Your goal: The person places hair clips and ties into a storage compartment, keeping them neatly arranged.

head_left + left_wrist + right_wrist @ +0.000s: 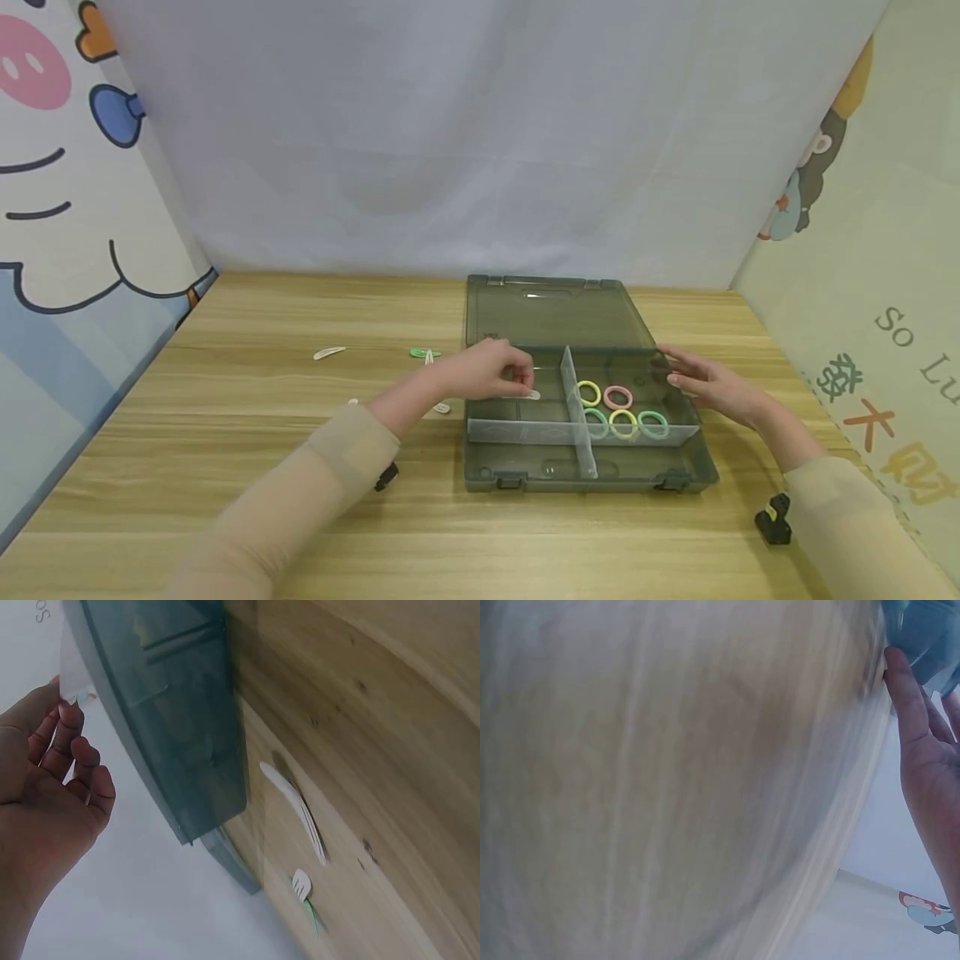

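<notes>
We find a translucent grey plastic box (585, 486) on a wood-grain table (195, 433), its matching grey lid (555, 313) laid back on the far side. A pale lengthwise divider (517, 432) and a shorter pale cross divider (572, 383) split the box into four compartments.

We observe the left hand (497, 372) over the far left compartment, pinching a small white hair clip (534, 395) between thumb and fingertips; the grip is narrow. We cannot tell from these angles whether the clip touches the compartment floor.

We note the right hand (708, 387) at the right side of the box, its fingers extended and touching the wall near the far corner; the hand is spread rather than closed.

In the far right compartment we count five rings: a yellow ring (580, 390) and a pink ring (618, 388) on the far side, with a green ring (596, 411), a second yellow ring (622, 411) and a second green ring (653, 413) beside the lengthwise divider.

To the left of the box we record further clips on the table: a slim white clip (329, 353) lying apart at far left, a green clip (420, 353) with a white one against it, and another white clip (441, 408) near the left wall of the box.
</notes>
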{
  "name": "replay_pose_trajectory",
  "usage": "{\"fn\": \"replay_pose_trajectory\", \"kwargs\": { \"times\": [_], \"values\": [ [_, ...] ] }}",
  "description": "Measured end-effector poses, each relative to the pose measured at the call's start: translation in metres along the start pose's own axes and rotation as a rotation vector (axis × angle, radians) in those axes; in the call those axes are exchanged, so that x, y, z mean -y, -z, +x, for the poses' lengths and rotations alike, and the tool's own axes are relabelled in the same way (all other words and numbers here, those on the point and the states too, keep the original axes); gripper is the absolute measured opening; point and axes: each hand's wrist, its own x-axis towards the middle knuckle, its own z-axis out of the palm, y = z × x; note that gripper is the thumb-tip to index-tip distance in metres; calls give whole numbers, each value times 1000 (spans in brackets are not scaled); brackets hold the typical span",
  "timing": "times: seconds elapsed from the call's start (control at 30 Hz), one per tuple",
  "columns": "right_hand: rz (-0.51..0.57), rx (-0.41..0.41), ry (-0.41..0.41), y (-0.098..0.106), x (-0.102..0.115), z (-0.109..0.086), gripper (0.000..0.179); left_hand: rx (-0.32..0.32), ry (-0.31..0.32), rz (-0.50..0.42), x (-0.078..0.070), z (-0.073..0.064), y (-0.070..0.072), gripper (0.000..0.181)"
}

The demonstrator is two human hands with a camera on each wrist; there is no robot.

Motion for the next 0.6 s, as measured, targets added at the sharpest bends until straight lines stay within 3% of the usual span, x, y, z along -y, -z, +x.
{"fn": "replay_pose_trajectory", "kwargs": {
  "times": [0.6],
  "values": [
    [-3, -1, 0, 1, 2, -2, 64, 94, 4, -19, -1, 38, -33, 9]
  ]
}}
